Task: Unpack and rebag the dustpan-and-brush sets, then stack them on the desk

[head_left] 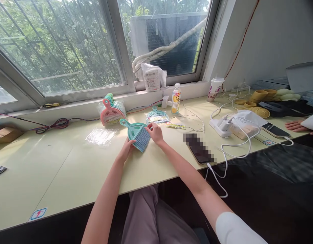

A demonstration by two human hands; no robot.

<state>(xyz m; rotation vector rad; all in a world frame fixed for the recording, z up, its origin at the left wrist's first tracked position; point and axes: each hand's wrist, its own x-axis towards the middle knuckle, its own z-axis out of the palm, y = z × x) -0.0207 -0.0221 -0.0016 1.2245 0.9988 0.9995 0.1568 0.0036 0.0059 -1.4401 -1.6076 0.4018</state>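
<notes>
A small teal dustpan with a blue-bristled brush (137,133) lies on the pale yellow-green table (70,169) in front of me. My left hand (126,149) grips its near lower edge, fingers curled on it. My right hand (155,132) pinches its right side by the bristles. Just behind lies another packed teal brush set (157,116), with a printed label strip (175,126) to its right. An empty clear plastic bag (101,136) lies to the left. A stack of pink and teal dustpan sets (112,110) leans at the window sill.
A phone (199,149) on a white cable lies right of my arm, beside a white charger block (220,126) and tangled cables. A drink bottle (176,98), a cup (215,88) and a white bag (151,77) stand near the window. Another person's hand (295,126) rests at far right.
</notes>
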